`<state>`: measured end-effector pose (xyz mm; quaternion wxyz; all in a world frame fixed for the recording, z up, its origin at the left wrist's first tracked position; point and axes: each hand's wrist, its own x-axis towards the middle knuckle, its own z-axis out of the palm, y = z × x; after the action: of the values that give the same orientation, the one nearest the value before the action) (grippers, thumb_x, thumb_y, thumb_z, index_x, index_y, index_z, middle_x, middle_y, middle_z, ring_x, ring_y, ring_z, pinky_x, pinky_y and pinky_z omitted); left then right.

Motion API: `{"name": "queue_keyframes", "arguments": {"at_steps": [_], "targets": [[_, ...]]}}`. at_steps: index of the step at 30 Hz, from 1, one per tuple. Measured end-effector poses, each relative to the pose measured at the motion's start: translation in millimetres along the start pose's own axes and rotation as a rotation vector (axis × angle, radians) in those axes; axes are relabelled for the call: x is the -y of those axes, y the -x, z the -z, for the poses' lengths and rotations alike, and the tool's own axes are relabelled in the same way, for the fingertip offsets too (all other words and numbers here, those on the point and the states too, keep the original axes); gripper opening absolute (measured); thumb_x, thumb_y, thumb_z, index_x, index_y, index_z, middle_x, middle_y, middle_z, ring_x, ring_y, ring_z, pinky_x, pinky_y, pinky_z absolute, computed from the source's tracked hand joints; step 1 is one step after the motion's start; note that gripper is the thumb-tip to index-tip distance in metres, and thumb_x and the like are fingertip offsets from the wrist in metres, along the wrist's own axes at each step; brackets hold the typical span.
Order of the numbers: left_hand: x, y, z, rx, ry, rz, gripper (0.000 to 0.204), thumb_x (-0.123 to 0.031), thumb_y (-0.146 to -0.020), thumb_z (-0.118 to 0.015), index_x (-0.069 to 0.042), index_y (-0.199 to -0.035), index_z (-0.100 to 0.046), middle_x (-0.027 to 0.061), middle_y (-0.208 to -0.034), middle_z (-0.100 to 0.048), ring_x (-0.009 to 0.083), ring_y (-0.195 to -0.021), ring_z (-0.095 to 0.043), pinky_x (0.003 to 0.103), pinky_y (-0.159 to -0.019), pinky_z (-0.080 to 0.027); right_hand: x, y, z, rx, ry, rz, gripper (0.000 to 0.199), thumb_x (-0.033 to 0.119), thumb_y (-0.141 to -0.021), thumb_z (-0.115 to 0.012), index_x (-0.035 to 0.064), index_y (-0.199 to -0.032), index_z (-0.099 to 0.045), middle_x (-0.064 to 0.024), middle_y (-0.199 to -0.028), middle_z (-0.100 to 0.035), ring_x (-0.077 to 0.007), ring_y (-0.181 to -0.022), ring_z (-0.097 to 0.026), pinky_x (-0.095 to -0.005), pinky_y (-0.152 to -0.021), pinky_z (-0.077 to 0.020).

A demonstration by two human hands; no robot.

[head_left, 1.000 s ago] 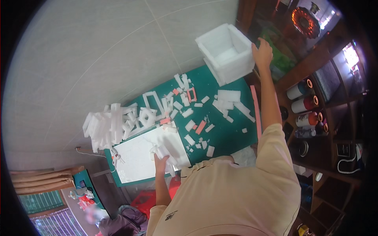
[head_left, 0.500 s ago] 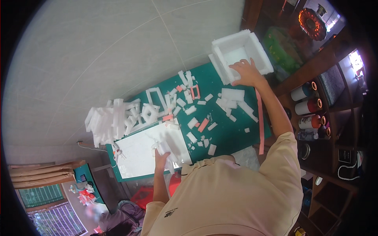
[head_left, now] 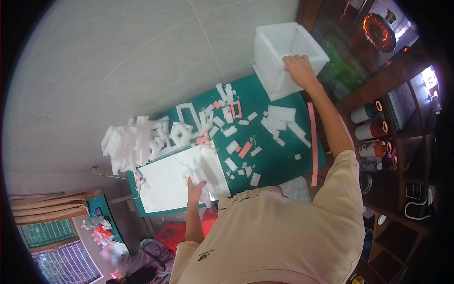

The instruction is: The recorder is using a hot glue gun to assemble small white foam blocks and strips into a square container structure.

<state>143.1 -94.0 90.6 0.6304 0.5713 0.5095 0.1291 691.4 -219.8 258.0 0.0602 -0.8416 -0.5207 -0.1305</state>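
Note:
My right hand (head_left: 299, 70) has its fingers hooked over the near rim of a white foam box (head_left: 270, 71) at the table's far right corner. The box is open at the top, and the fingertips are bent inward over the edge. Lower left, my left hand (head_left: 195, 190) is wrapped round a white foam piece (head_left: 200, 175) above the white board (head_left: 163, 187). The far ends of this foam overlap other white scraps, so its full shape is unclear. Several white and pink foam offcuts (head_left: 245, 149) lie scattered on the green table (head_left: 279, 165) between my hands.
Long foam strips (head_left: 132, 142) are piled at the table's left end, beside the wall. A pink strip (head_left: 312, 142) lies along the right edge. Shelves with bottles (head_left: 366, 130) stand at the right. Someone in purple (head_left: 153, 258) is partly visible at lower left.
My right hand has closed onto the box's near rim and moved up slightly. The box's opening sits higher, and more of its outer wall shows. My left hand has stayed nearly still.

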Motion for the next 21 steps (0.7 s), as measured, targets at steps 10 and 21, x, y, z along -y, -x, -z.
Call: {"name": "queue_keyframes", "arguments": {"at_steps": [10,21], "targets": [[1.9,3.1,-1.8,-0.049,0.032,0.037,0.060,-0.006,-0.071,-0.066,0.001,-0.124,-0.039,0.0147,-0.109,-0.056,0.0247,-0.097,-0.058,0.035,-0.082,-0.049,-13.2,-18.9,-31.2,-0.106,-0.086,-0.036,0.030,0.015,-0.081,-0.061,0.0074,-0.109,-0.055,-0.0122,-0.106,-0.059,-0.0298,-0.107,-0.051,-0.0436,-0.093,-0.0370],[8.1,-1.9,0.1,-0.054,-0.047,0.025,0.066,-0.009,-0.069,-0.068,0.001,-0.126,-0.037,0.0154,-0.109,-0.056,0.0255,-0.097,-0.059,0.035,-0.083,-0.049,63.9,68.9,-36.5,-0.454,-0.326,-0.152,0.046,0.007,-0.075,-0.059,0.0062,-0.120,-0.051,-0.0180,-0.120,-0.050,-0.0352,-0.107,-0.048,-0.0443,-0.092,-0.0397]]}}
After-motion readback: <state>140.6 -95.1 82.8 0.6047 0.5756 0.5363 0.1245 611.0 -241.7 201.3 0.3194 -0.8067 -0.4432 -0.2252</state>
